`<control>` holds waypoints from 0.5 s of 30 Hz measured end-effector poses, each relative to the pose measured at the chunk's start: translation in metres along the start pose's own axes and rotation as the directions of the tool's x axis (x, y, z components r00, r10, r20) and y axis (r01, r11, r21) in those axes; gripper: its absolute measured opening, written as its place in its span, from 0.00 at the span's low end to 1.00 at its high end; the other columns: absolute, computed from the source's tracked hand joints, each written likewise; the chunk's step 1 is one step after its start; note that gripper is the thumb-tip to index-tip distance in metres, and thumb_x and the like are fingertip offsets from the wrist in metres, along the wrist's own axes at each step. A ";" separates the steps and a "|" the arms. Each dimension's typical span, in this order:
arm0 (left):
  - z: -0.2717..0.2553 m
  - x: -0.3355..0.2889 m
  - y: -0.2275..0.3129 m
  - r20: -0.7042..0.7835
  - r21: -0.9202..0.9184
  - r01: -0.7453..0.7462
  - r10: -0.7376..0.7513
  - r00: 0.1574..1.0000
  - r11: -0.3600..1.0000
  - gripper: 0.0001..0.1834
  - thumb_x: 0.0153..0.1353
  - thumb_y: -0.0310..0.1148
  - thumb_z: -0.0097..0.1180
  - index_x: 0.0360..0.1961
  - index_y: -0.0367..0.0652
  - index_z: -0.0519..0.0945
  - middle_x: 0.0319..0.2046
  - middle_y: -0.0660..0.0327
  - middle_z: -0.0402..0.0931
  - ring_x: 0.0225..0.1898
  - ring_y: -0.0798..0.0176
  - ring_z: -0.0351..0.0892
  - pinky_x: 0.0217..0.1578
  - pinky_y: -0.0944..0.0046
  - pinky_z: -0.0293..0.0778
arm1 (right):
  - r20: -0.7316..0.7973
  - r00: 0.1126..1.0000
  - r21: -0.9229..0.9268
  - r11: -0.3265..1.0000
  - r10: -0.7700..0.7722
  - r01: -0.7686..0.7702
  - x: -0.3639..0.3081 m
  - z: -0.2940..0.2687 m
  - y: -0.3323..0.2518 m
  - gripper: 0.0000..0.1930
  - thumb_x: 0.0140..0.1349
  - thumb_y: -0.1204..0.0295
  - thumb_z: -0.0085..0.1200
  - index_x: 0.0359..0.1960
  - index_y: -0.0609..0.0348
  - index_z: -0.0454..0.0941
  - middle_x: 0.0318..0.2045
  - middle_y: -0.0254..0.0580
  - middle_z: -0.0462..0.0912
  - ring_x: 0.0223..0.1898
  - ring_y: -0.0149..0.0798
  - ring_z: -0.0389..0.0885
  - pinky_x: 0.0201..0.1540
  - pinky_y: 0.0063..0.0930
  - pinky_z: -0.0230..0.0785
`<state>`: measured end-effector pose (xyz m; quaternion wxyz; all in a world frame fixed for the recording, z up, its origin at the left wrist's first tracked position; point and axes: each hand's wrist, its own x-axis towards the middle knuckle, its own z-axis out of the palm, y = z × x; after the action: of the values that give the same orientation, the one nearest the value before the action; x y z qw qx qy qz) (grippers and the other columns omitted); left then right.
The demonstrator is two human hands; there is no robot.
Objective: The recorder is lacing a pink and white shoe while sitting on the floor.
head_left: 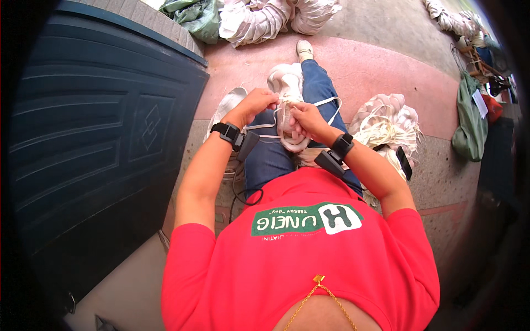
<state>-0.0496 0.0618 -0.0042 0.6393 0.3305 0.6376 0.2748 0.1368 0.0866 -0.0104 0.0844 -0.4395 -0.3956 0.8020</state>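
A white shoe upper [285, 113] lies lengthwise over my jeans, with a pale lace running across its front. My left hand [258, 106] comes in from its left side, thumb and fingers pinched at the lace near the upper's middle. On the other side my right hand [310, 120] is closed, its fingertips pinching the lace just below, its lower fingers curled against the upper. One loose length of white shoelace [335, 105] loops out to the right, and another trails left over my thigh. What lies right between the fingertips is too small to make out.
A heap of white uppers and pale laces [386, 118] sits at my right, beside a dark phone [404, 163]. More white uppers [238, 99] lie at my left, near a dark blue panelled door [83, 132]. Bundled uppers [256, 22] and green sacks [469, 116] stand farther off.
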 end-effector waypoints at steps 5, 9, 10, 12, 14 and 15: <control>0.002 -0.002 -0.004 -0.049 -0.170 0.046 -0.055 0.997 0.984 0.12 0.55 0.39 0.49 0.21 0.44 0.75 0.18 0.67 0.71 0.20 0.74 0.66 0.22 0.75 0.60 | 0.054 0.999 -0.200 0.980 0.007 0.004 0.016 0.002 0.000 0.14 0.59 0.76 0.33 0.42 0.62 0.70 0.16 0.40 0.74 0.10 0.30 0.71 0.08 0.24 0.63; 0.005 -0.003 -0.007 -0.109 -0.260 0.036 -0.066 0.992 0.965 0.13 0.56 0.40 0.47 0.21 0.44 0.75 0.18 0.68 0.70 0.19 0.74 0.64 0.22 0.73 0.59 | 0.066 0.958 -0.769 0.597 -0.277 0.226 0.028 0.002 0.009 0.10 0.57 0.74 0.37 0.34 0.64 0.72 0.22 0.53 0.76 0.18 0.43 0.76 0.19 0.33 0.69; 0.007 -0.003 -0.004 -0.099 -0.242 0.018 -0.043 0.994 0.970 0.15 0.57 0.41 0.46 0.21 0.43 0.75 0.18 0.67 0.70 0.18 0.74 0.62 0.22 0.72 0.59 | 0.113 0.892 -0.918 0.298 -0.439 0.262 0.035 -0.004 0.016 0.10 0.56 0.73 0.38 0.31 0.65 0.72 0.24 0.57 0.76 0.22 0.48 0.77 0.24 0.36 0.70; 0.001 -0.004 -0.004 -0.046 -0.203 0.006 -0.015 0.999 0.979 0.13 0.58 0.40 0.45 0.26 0.41 0.75 0.24 0.62 0.75 0.24 0.70 0.69 0.29 0.69 0.64 | 0.228 0.898 -0.880 0.314 -0.377 0.356 0.039 -0.016 0.010 0.10 0.55 0.72 0.40 0.31 0.65 0.72 0.25 0.58 0.76 0.24 0.52 0.76 0.28 0.37 0.69; -0.005 -0.004 -0.012 -0.059 -0.237 0.016 -0.031 0.998 0.971 0.14 0.58 0.40 0.45 0.27 0.42 0.75 0.26 0.61 0.76 0.25 0.70 0.69 0.30 0.69 0.64 | 0.427 0.894 -0.787 0.432 -0.133 0.440 0.004 -0.017 -0.023 0.11 0.56 0.68 0.42 0.30 0.64 0.71 0.20 0.48 0.74 0.20 0.46 0.75 0.26 0.35 0.69; -0.004 -0.002 -0.012 -0.044 -0.254 0.028 -0.040 0.998 0.967 0.14 0.59 0.41 0.45 0.27 0.42 0.75 0.27 0.61 0.76 0.26 0.70 0.69 0.30 0.69 0.64 | 0.201 0.970 -0.584 0.812 0.134 0.009 -0.023 -0.020 -0.039 0.11 0.59 0.66 0.43 0.29 0.61 0.71 0.16 0.34 0.68 0.18 0.33 0.71 0.21 0.26 0.66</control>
<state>-0.0542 0.0526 -0.0120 0.6649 0.2283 0.6185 0.3510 0.1579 0.1125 0.0261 -0.1273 -0.3601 -0.6136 0.6911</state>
